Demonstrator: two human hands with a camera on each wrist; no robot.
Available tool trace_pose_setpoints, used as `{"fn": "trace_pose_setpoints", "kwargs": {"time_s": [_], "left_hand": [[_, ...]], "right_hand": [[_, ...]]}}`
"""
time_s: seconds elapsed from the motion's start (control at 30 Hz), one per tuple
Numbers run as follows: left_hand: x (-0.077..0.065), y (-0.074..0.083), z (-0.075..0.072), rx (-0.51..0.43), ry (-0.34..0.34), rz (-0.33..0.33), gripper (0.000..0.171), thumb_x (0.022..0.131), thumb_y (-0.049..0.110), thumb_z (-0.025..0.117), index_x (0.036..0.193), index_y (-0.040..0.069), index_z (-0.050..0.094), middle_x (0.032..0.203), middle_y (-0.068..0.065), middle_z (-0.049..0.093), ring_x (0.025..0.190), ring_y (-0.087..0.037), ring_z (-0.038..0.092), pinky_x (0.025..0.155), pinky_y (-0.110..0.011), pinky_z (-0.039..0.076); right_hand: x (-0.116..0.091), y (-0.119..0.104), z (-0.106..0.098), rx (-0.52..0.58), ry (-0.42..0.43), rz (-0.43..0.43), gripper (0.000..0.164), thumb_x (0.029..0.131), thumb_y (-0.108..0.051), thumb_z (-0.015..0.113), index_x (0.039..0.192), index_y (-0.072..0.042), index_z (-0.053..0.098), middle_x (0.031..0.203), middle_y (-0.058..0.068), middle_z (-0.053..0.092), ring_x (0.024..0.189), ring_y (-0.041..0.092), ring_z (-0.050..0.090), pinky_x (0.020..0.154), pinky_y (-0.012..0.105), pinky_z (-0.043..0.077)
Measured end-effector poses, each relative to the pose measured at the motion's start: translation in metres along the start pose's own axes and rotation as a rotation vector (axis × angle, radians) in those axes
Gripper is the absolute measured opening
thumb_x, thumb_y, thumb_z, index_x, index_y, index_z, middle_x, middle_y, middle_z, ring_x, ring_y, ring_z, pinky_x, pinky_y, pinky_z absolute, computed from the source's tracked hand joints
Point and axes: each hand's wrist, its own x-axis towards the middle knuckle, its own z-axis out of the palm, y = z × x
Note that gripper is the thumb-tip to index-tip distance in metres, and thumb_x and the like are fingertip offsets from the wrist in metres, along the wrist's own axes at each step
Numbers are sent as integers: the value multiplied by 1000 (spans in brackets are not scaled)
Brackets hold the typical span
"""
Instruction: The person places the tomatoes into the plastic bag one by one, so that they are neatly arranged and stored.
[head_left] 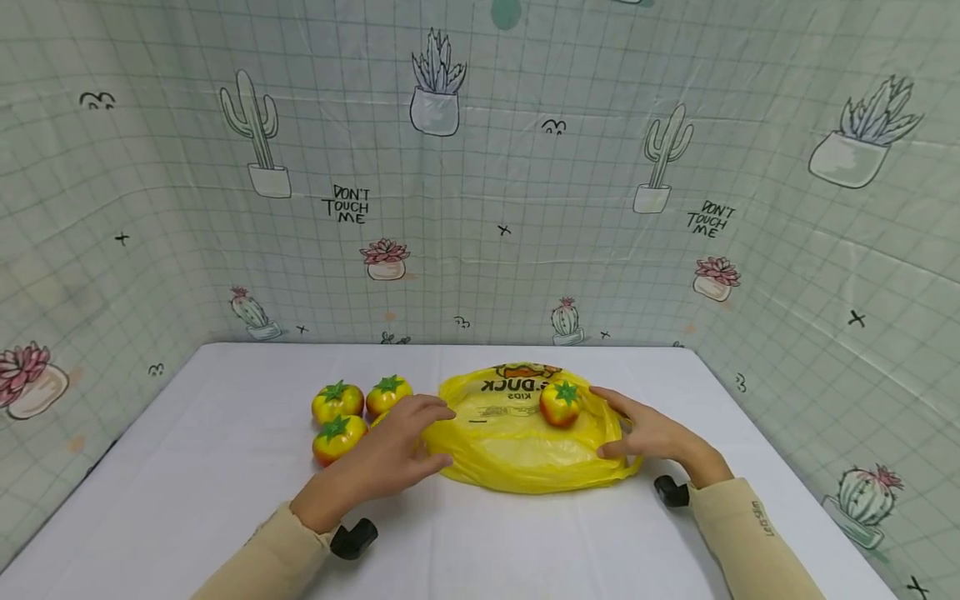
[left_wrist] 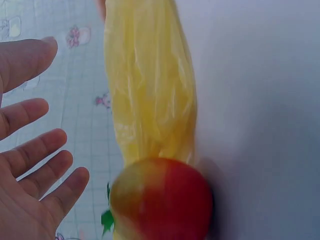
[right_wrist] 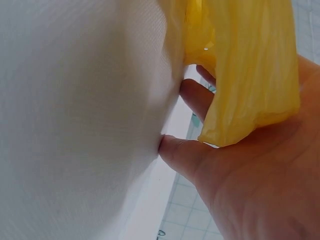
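Observation:
A yellow plastic bag (head_left: 517,462) lies flat on the white table with dark lettering on it. One red-and-yellow toy tomato (head_left: 559,404) with a green leafy top rests on its right part. My left hand (head_left: 390,446) hovers at the bag's left edge, fingers apart and holding nothing. Beyond and to the left of that hand sits a group of several similar tomatoes (head_left: 337,403), partly hidden by it. My right hand (head_left: 648,429) is at the bag's right edge, thumb and fingers spread. In the right wrist view, a yellow bag handle (right_wrist: 255,75) hangs across that hand's palm.
The white table (head_left: 187,475) ends at a cloth backdrop (head_left: 480,183) printed with cacti and a grid, which rises at the back and both sides. A dark wrist device (head_left: 354,539) sits under the left cuff, another (head_left: 671,492) by the right cuff.

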Motion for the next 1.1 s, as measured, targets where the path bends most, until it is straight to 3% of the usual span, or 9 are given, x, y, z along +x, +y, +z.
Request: {"fn": "trace_pose_setpoints", "kwargs": {"time_s": [0.37,0.67,0.93,1.1], "left_hand": [[-21,-20,-11,17,115,3,46,82,24,76,123,12,59,130,-5,51,122,-24,46,99,-45,43],[-29,-35,-20,24,112,-70,49,82,32,76,125,15,59,129,-4,52,122,-25,45,102,-48,39],[-38,-52,-31,112,186,-85,47,78,24,80,118,6,61,120,-7,56,110,-26,52,94,-48,45],[-45,-62,-35,108,178,-120,45,78,23,79,117,6,63,121,-10,56,113,-31,50,97,-52,41]], "right_hand": [[-1,2,-1,-3,8,4,99,70,-42,77,152,-18,25,152,15,30,137,42,27,103,69,20],[0,2,0,8,3,-7,100,70,-42,78,152,-18,26,152,15,30,137,42,27,103,69,20],[0,2,1,6,2,0,99,70,-42,78,152,-18,26,152,15,30,136,42,27,103,69,20],[-1,0,1,-15,2,-3,98,71,-40,77,152,-17,26,152,16,30,137,43,27,103,69,19]]}}
